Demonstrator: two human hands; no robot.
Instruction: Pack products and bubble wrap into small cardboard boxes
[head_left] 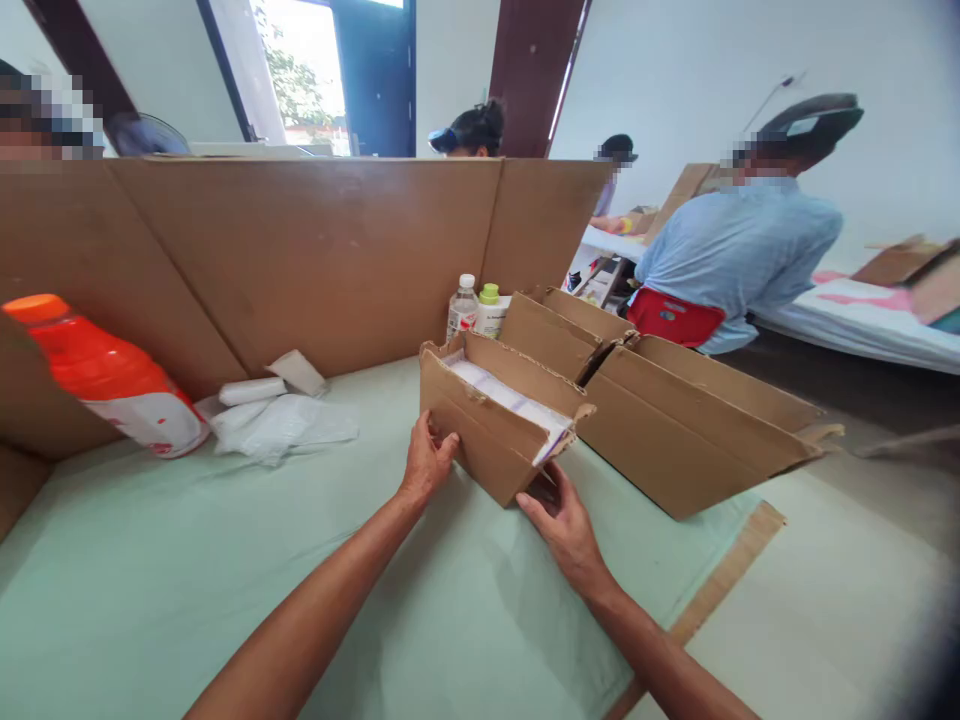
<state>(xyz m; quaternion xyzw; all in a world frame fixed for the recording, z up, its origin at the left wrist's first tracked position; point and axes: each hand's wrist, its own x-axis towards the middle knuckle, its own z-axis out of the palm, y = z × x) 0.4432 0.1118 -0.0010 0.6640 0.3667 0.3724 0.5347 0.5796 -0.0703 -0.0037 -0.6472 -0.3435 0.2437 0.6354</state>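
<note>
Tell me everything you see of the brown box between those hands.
The brown box looks like cardboard: long, narrow, open-topped, with ragged upper edges. White contents with faint lines show inside. It stands on pale green cloth, beside larger boxes. The left hand touches its near side; the right hand is at its lower right end.

1 head-worn camera looks forward and down across a nearby green tabletop (150, 570).

Hands (429, 462) at cardboard box (476, 435) with white contents (506, 393), green cloth (457, 610) beneath; orange bottle (112, 375) at left
</note>
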